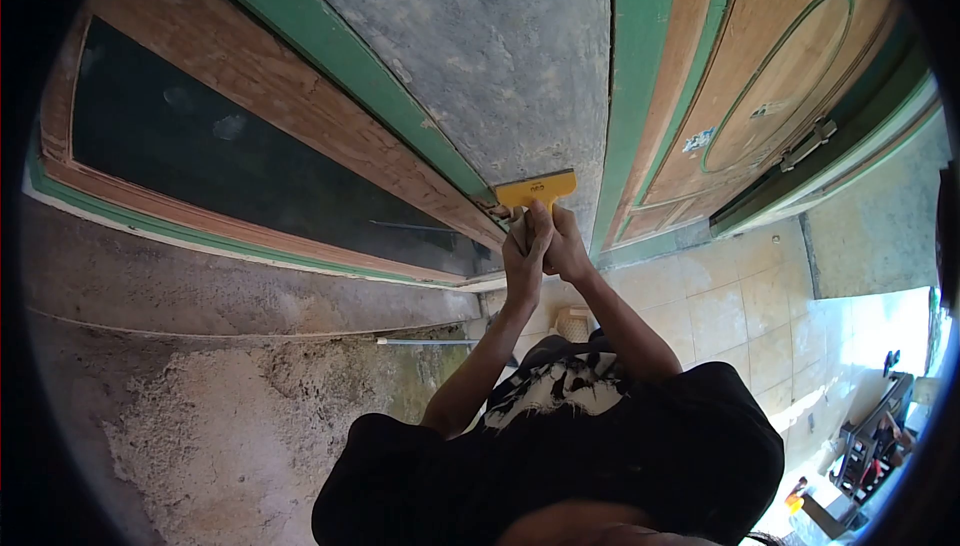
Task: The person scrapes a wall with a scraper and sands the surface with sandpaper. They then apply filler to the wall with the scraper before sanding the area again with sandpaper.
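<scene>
Gray wall (500, 56) rises between a window (230, 146) with dark glass, at left, and a wooden door (780, 96) at right, both edged in green, above a tiled floor (700, 316). A person in a black shirt (600, 456) with a pale print reaches up with both arms, the left hand (527, 249) and right hand (566, 252) pressed together on one tool. Each grip is closed, fingers wrapped around the handle of a yellow scraper (536, 190), which they largely hide. The scraper's wide head projects just beyond the grip, lying against the wall's lower part, its left end beside the window's green frame (440, 136). Bright yellow and broad, the head narrows toward the hands, bears small dark lettering near its middle and carries a thin dark edge along its far side, tilted slightly, right end higher in view.
</scene>
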`<action>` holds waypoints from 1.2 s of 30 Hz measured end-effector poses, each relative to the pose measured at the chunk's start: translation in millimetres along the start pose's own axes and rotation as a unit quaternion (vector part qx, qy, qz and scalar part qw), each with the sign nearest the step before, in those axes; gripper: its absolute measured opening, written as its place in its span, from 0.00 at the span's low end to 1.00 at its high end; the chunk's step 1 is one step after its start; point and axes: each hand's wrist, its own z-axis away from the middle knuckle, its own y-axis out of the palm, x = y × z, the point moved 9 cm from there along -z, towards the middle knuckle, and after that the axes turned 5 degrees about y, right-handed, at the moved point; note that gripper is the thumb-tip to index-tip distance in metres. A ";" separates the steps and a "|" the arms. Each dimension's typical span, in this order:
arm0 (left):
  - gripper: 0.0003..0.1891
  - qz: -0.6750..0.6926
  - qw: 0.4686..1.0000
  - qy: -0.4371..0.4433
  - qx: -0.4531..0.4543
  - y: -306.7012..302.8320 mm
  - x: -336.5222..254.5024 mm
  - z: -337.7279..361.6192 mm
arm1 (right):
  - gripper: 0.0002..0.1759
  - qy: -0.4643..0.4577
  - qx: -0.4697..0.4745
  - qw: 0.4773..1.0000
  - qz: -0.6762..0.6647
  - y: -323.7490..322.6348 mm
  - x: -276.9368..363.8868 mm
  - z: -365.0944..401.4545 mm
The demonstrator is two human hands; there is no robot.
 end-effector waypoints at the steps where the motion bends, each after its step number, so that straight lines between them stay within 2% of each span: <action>1: 0.14 -0.005 0.999 -0.030 0.009 0.8 1.9 0.1 | 0.24 0.016 0.006 1.000 -0.006 1.1 2.4 0.5; 2: 0.14 -0.004 1.000 -0.028 0.009 3.2 1.7 -1.0 | 0.24 0.014 0.007 1.000 -0.005 1.5 8.6 2.1; 4: 0.16 0.036 0.997 0.048 -0.038 1.0 -10.6 -2.0 | 0.23 0.068 0.017 0.997 -0.030 4.3 6.6 7.5; 8: 0.15 0.038 0.998 0.030 -0.044 -1.8 -8.0 -0.9 | 0.22 0.057 0.003 0.998 -0.013 3.9 -3.2 6.8; 10: 0.15 0.023 0.996 0.075 -0.046 -3.9 -13.1 -5.2 | 0.21 -0.045 -0.042 0.997 0.045 1.0 1.7 5.9; 13: 0.15 0.001 0.998 0.046 -0.038 -4.7 -16.5 -4.2 | 0.22 -0.046 -0.058 0.997 0.031 5.4 5.0 11.1; 16: 0.16 0.003 0.997 0.062 -0.049 -4.5 -19.3 -3.8 | 0.22 -0.062 -0.075 0.995 0.035 8.3 21.0 15.7; 23: 0.15 -0.030 0.998 0.047 -0.032 -8.7 -14.7 -10.7 | 0.19 -0.059 -0.081 0.994 0.048 5.4 12.5 9.7; 26: 0.16 -0.054 0.997 0.062 -0.009 -1.4 -28.8 -12.1 | 0.20 -0.028 -0.038 0.999 -0.025 12.4 22.6 -0.5; 28: 0.16 -0.052 0.995 0.075 -0.040 4.1 -60.9 -13.8 | 0.22 -0.030 -0.026 0.998 -0.046 24.6 57.4 -3.4; 31: 0.16 -0.019 0.996 0.084 -0.032 6.8 -50.4 -10.7 | 0.22 -0.016 -0.016 0.999 -0.040 18.5 53.0 -0.1; 35: 0.17 -0.025 1.000 -0.015 -0.007 -1.7 -2.6 -6.3 | 0.21 -0.062 -0.058 0.996 0.000 -0.9 8.5 4.9; 36: 0.17 -0.025 1.000 -0.017 -0.006 -1.7 -0.3 -4.6 | 0.20 -0.028 -0.053 0.998 0.016 -1.0 6.0 8.7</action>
